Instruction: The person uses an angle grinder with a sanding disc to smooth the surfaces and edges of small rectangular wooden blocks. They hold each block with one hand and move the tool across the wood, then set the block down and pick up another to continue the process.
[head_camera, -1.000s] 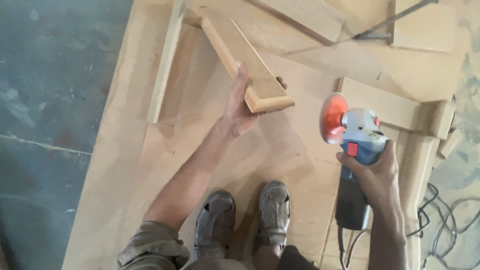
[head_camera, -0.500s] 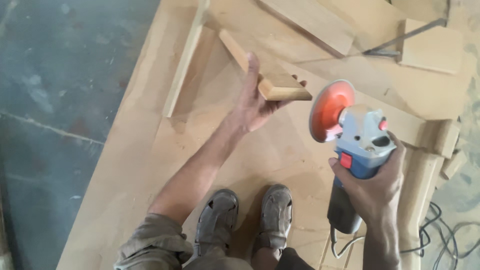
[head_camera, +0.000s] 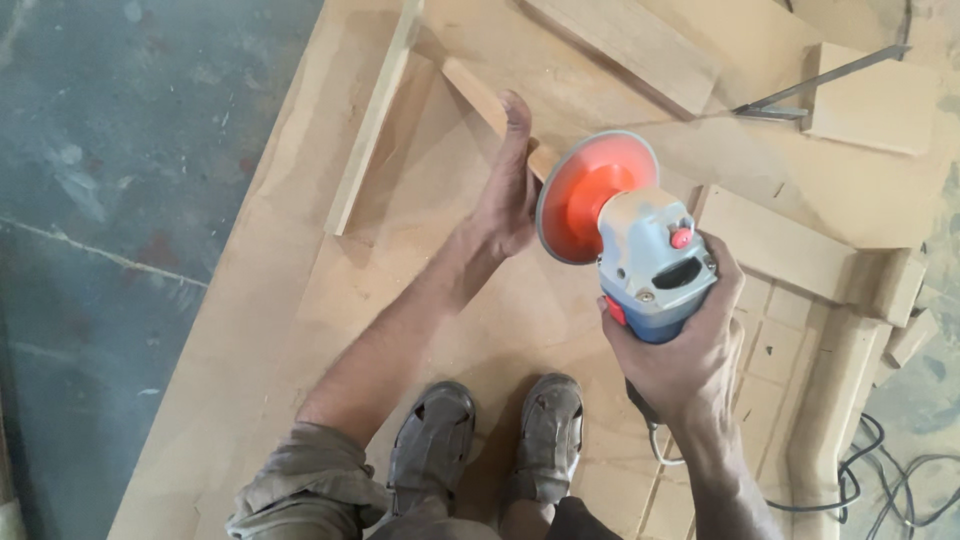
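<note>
Your left hand grips a wooden strip, thumb up along its side, holding its near end raised above the plywood sheet. Your right hand is clenched around the body of a blue grinder. Its orange disc faces the strip's near end and hides it; contact cannot be told. A metal square lies well apart at upper right. Your sandalled feet stand on the sheet.
</note>
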